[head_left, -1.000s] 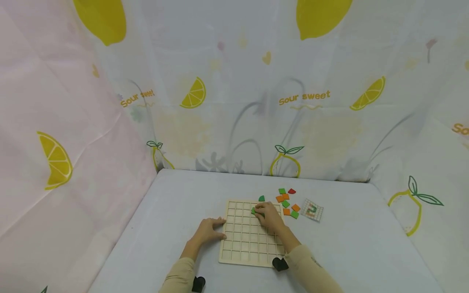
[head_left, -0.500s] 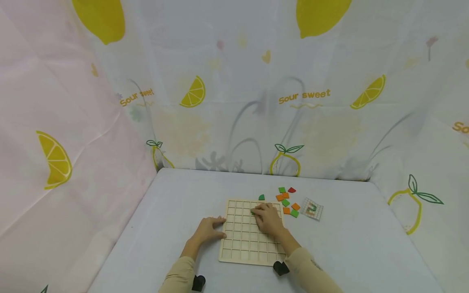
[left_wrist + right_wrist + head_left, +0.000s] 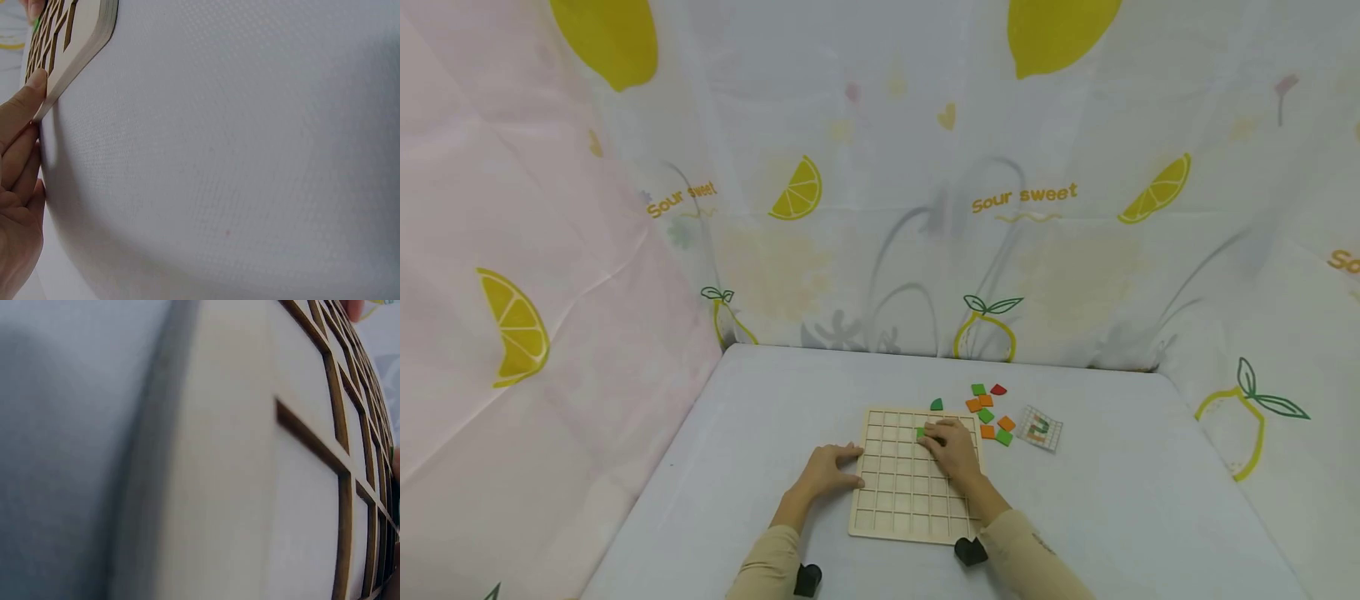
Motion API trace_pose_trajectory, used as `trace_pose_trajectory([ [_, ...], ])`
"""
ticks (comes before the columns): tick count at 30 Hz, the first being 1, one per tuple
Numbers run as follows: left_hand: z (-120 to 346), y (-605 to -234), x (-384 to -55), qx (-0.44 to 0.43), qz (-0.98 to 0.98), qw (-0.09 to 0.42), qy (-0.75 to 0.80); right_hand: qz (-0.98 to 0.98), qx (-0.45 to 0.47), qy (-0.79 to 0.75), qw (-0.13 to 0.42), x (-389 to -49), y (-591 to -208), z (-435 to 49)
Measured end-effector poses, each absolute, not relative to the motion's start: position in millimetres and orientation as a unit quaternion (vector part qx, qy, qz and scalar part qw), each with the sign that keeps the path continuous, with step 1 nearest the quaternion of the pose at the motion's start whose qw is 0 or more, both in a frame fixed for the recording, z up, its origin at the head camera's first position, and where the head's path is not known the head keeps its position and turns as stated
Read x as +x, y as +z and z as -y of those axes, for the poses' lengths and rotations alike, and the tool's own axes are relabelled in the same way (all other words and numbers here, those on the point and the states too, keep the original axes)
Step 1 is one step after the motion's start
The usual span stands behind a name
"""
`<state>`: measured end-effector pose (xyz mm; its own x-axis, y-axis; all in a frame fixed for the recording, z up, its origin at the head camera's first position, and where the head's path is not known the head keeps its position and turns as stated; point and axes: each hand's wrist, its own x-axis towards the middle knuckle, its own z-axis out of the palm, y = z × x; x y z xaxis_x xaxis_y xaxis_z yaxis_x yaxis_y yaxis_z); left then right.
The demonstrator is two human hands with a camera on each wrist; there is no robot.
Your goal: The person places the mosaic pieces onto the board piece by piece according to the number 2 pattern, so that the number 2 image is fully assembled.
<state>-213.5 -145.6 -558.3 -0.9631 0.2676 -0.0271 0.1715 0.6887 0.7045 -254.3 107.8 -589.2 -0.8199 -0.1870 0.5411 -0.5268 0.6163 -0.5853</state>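
Observation:
A pale wooden grid board (image 3: 891, 502) lies flat on the white table. My left hand (image 3: 822, 472) rests against its left edge, thumb and forefinger spread apart along the side. In the left wrist view that thumb (image 3: 28, 100) touches the board's rim. Over the upper right part of the board, my right hand (image 3: 953, 450) has thumb and forefinger at a small green tile (image 3: 920, 433), pinching it low over a cell; the hand covers part of it. The board's frame (image 3: 219, 456) fills much of the right wrist view.
Just behind the board lies a rounded dark green piece (image 3: 936, 404). Right of it are loose orange tiles (image 3: 987, 432), green tiles (image 3: 1003, 437) and a red piece (image 3: 998, 389). A printed pattern card (image 3: 1040, 429) lies farther right. A lemon-printed cloth (image 3: 880, 275) hangs behind the table.
The right hand's fingers flattened over the green tile, then drew back slightly to the right, showing more of it. The left hand stays at the board's edge.

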Motion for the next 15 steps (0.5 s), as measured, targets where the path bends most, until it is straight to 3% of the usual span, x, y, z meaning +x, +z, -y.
trace_pose_trajectory([
  [7,146,-558,-213,0.112,-0.918,0.065,0.376,0.887,0.244,0.320,0.227,-251,-585,-108],
  [15,145,-558,-214,0.112,-0.916,0.066,0.380,0.863,0.230,0.396,0.213,-252,-581,-125],
])
